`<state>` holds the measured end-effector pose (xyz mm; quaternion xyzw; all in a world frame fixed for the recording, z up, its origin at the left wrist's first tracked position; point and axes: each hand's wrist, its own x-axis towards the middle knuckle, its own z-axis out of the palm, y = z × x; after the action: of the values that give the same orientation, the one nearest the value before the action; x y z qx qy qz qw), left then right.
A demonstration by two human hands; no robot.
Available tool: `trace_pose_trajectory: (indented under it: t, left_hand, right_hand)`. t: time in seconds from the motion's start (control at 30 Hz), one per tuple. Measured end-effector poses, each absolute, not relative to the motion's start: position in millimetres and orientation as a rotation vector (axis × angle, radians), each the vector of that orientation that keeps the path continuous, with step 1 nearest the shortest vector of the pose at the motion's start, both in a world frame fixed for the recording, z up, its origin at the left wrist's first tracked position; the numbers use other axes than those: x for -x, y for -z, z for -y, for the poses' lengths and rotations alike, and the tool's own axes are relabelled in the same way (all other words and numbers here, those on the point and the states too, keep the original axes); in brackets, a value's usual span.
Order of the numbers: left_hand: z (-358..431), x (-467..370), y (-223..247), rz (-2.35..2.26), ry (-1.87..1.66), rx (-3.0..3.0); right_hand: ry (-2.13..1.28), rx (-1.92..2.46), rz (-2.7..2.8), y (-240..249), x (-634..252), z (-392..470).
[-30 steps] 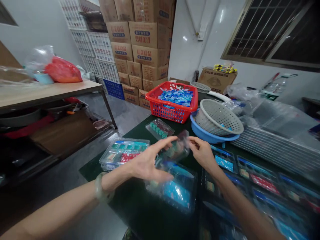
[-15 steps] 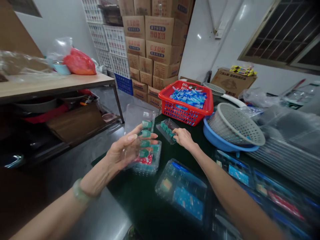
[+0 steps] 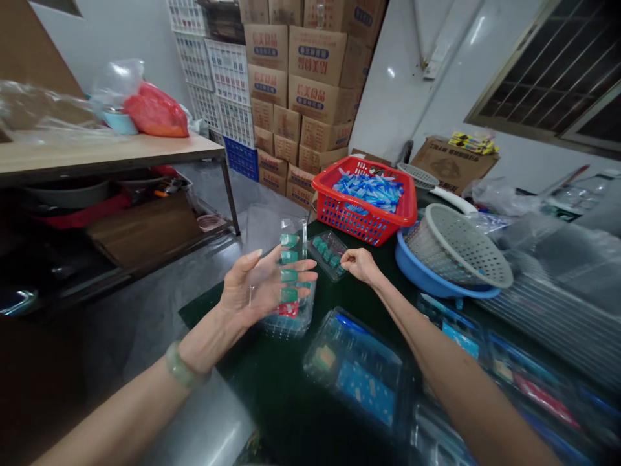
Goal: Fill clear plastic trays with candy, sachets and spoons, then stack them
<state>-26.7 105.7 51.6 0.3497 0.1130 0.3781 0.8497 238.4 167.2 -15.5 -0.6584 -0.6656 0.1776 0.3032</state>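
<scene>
My left hand (image 3: 262, 285) is raised palm up, its fingers stretched out and apart. Small green pieces (image 3: 289, 257), like bits of tape, lie across those fingers. Behind and below it, partly covered by the hand, is a stack of clear plastic cases (image 3: 295, 327) with a red dotted card showing. My right hand (image 3: 359, 264) has thumb and fingers pinched together at the near right edge of a small clear tray (image 3: 317, 259) holding several green pieces. Whether anything is in that pinch is hidden. Nearer on the dark table lies a clear case with a blue dotted card (image 3: 366, 388).
A red basket (image 3: 361, 223) of small blue items stands beyond the tray. To its right, a grey colander (image 3: 460, 246) sits in a blue basin (image 3: 405, 259). More filled clear cases (image 3: 528, 388) lie at the right. Cartons (image 3: 317, 97) are stacked at the back.
My left hand has turned more palm up and moved slightly right, its fingers spreading more. My right hand's fingers have drawn into a tighter pinch by the tray. The view has shifted slightly.
</scene>
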Motion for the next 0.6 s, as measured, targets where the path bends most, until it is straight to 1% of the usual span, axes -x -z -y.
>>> trace_pose_trajectory:
  t: [0.23,0.6]
  left_hand:
    - [-108,19,-44,-0.126,-0.786,-0.67]
    - [-106,13,-42,-0.087,-0.763,-0.554]
  right_hand:
    - [-0.563,1.692,1.56,24,-234,-167]
    - [-0.832,1.641,1.239,26,-229,-160]
